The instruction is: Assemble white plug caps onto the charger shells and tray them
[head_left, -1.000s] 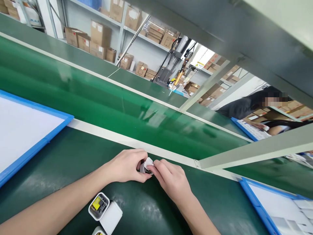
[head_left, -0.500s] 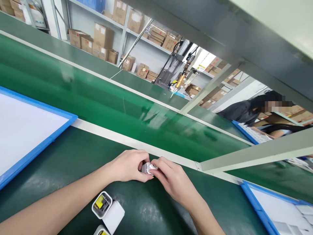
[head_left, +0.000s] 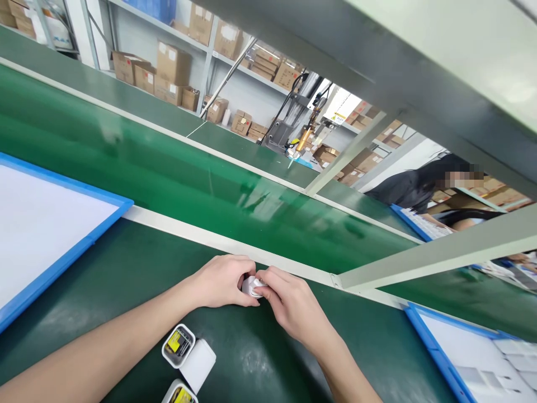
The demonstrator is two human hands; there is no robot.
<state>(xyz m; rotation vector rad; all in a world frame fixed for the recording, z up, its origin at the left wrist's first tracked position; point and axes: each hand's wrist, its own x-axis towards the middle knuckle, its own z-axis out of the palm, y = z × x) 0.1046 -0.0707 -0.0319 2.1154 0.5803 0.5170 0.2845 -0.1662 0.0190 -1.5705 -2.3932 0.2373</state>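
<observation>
My left hand [head_left: 222, 281] and my right hand [head_left: 289, 305] meet over the dark green mat, close to the pale rail. Both are closed round one small white charger housing [head_left: 250, 286], which shows only as a sliver between the fingers. An open white charger housing [head_left: 188, 354] with a yellow part inside lies on the mat below my left wrist. Another such open housing [head_left: 179, 394] peeks in at the bottom edge.
A blue-framed white tray [head_left: 90, 238] sits at the left, a second blue-framed tray [head_left: 436, 358] with white pieces at the lower right. Beyond the pale rail [head_left: 188, 230] runs the glossy green conveyor belt [head_left: 188, 173]. A person in black sits across it at the right. Shelves of cardboard boxes stand behind.
My hands have closed tighter round the white housing, so less of it shows than a second ago. The dark opening seen earlier is covered. The view has shifted slightly.
</observation>
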